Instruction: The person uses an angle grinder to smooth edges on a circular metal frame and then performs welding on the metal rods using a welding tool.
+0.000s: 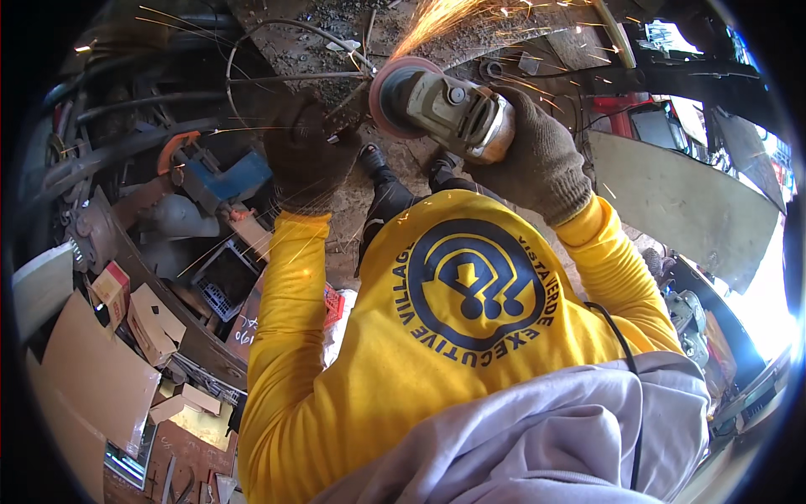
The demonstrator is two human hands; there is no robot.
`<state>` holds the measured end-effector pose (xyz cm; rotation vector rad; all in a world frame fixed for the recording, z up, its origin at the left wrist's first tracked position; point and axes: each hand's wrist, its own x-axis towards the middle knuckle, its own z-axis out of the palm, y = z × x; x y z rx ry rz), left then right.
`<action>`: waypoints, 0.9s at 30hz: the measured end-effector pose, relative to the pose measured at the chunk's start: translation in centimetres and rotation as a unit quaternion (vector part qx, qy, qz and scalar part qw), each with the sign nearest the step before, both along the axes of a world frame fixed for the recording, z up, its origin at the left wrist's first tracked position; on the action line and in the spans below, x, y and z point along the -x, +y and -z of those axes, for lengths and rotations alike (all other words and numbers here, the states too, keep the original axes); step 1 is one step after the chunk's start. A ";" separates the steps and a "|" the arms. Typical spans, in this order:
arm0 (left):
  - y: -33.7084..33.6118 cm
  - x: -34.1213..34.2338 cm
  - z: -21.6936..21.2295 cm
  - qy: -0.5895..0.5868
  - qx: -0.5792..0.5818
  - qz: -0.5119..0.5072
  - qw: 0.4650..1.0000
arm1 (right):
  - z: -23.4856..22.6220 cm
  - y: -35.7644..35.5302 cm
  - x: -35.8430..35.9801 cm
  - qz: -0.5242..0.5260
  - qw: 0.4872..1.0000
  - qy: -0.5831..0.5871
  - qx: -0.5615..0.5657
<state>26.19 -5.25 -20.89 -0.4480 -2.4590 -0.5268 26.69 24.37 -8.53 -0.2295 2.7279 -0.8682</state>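
Note:
My right hand (541, 155), in a brown knit work glove, is closed round the body of an angle grinder (453, 105). Its reddish disc (395, 97) touches metal, and orange sparks (437, 25) fly up and away from it. My left hand (311, 151), in a dark glove, is left of the disc, its fingers bent round a thin metal bar (348, 102) that reaches toward the disc edge. Shadow hides part of these fingers. Beyond that hand, a hoop of thin metal rod (227, 74) has a straight rod (294, 77) running across it.
Dark debris covers the work surface (315, 38) ahead. On the left are a blue tool with an orange handle (222, 176), a black crate (227, 277) and cardboard boxes (155, 323). A large grey sheet (684, 202) leans at right. My feet (374, 155) are below the work.

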 end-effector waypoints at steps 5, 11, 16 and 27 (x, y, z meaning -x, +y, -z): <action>-0.5 0.1 0.5 0.010 -0.020 0.028 0.999 | 0.2 -0.4 0.6 -0.018 1.000 0.006 0.001; 0.5 -0.3 -0.5 0.002 0.025 -0.044 0.999 | -0.9 0.3 -0.4 0.034 0.996 -0.065 -0.047; -0.4 -0.3 0.9 -0.006 0.018 -0.010 1.000 | -1.2 0.6 -1.1 0.051 0.997 -0.048 -0.009; 0.0 -0.2 -0.2 0.014 0.017 -0.008 1.000 | 0.5 0.0 -1.0 0.026 0.999 -0.028 -0.014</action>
